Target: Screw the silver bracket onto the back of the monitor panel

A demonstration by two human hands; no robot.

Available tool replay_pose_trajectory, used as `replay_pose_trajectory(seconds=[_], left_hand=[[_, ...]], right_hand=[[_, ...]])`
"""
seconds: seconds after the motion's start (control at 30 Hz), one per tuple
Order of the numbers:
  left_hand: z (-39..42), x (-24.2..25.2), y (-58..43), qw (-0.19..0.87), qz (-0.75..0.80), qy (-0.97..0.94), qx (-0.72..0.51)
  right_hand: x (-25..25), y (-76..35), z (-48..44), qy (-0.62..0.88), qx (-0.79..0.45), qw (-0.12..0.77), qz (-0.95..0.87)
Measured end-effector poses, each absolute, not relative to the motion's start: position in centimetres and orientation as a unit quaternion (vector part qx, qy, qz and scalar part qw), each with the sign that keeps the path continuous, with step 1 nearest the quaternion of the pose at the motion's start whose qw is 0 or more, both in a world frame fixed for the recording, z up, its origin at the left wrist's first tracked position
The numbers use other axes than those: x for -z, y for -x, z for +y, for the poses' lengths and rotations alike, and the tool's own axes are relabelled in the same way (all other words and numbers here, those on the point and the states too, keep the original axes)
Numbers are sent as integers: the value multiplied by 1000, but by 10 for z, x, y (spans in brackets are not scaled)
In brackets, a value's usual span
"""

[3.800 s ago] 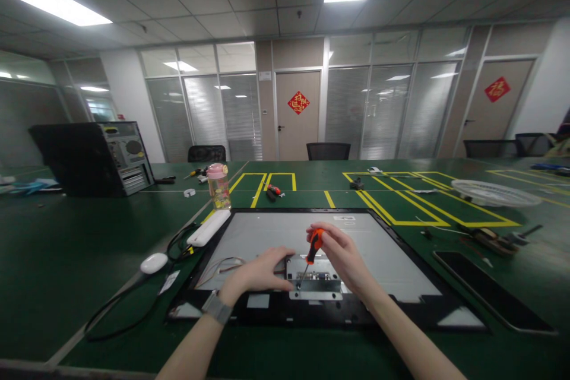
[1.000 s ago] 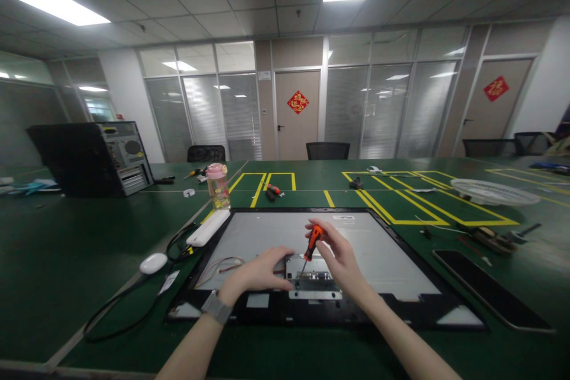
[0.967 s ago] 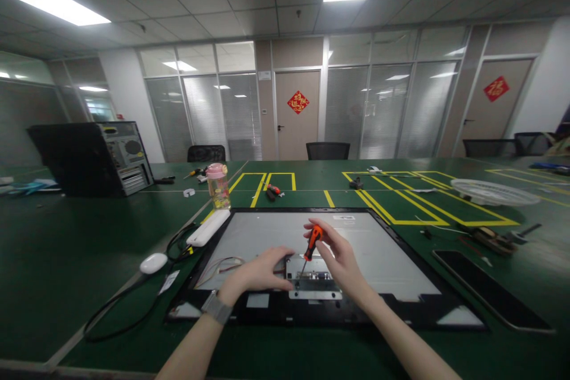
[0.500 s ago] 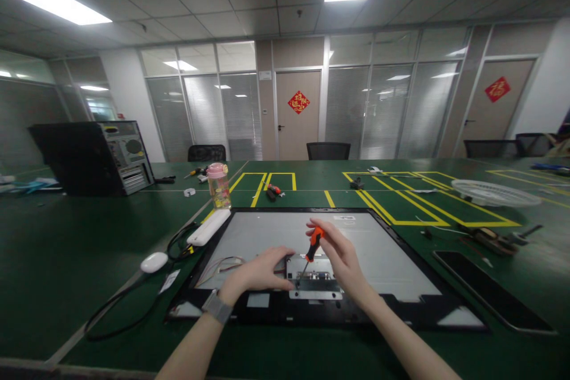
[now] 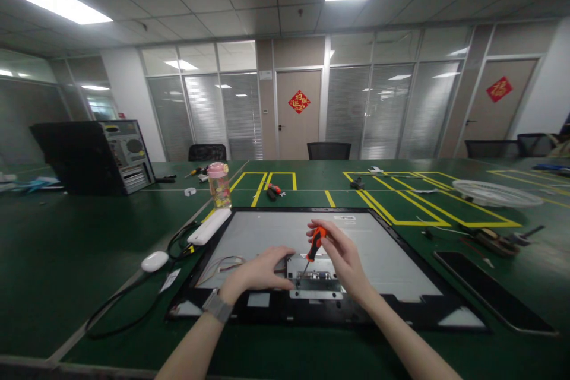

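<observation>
Apparently, the work is sitting partway through. Toward the left end of the table (image 5: 133, 214), a black computer case (image 5: 75, 157) is resting with its slotted side facing right. Next, a pink-lidded bottle (image 5: 219, 187) is standing just off the far-left corner of a black-framed flat panel (image 5: 267, 231), and a white bar-shaped unit (image 5: 209, 227) is lying by the panel's left edge.

Thin wires (image 5: 229, 261) are running across the panel toward the left hand (image 5: 265, 269), which is spreading thumb and fingers wide around the left end of a metal bracket (image 5: 312, 294), bracing rather than clenching it. The bracket is lying near the middle of the panel's near edge. To its right, the right hand (image 5: 342, 252) is curling its fingers closed about an orange-and-black screwdriver (image 5: 316, 242), whose tip is pointing down at the bracket's left part. The positioning is looking done; driving a screw is seemingly in hand, though which screws are in or out is too small to tell. Beyond the panel's right edge, a dark flat slab (image 5: 490, 291) is lying.
</observation>
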State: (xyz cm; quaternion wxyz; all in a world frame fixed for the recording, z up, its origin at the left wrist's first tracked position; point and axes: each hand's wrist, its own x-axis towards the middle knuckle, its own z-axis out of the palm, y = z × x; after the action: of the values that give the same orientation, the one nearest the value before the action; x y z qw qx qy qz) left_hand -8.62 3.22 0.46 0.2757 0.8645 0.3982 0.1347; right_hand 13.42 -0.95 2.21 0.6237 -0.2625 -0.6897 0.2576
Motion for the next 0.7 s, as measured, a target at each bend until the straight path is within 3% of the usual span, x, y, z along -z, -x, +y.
replay_pose_trajectory(seconds=[0.23, 0.47, 0.7], left_hand=[[31, -7, 86, 272, 393, -869, -126], [32, -5, 86, 275, 391, -868, -133], [31, -8, 86, 279, 392, -867, -131]], right_hand=[[-19, -135, -5, 304, -182, 633, -688], [-25, -133, -11, 267, -263, 613, -695], [-18, -134, -2, 314, -164, 636, -685]])
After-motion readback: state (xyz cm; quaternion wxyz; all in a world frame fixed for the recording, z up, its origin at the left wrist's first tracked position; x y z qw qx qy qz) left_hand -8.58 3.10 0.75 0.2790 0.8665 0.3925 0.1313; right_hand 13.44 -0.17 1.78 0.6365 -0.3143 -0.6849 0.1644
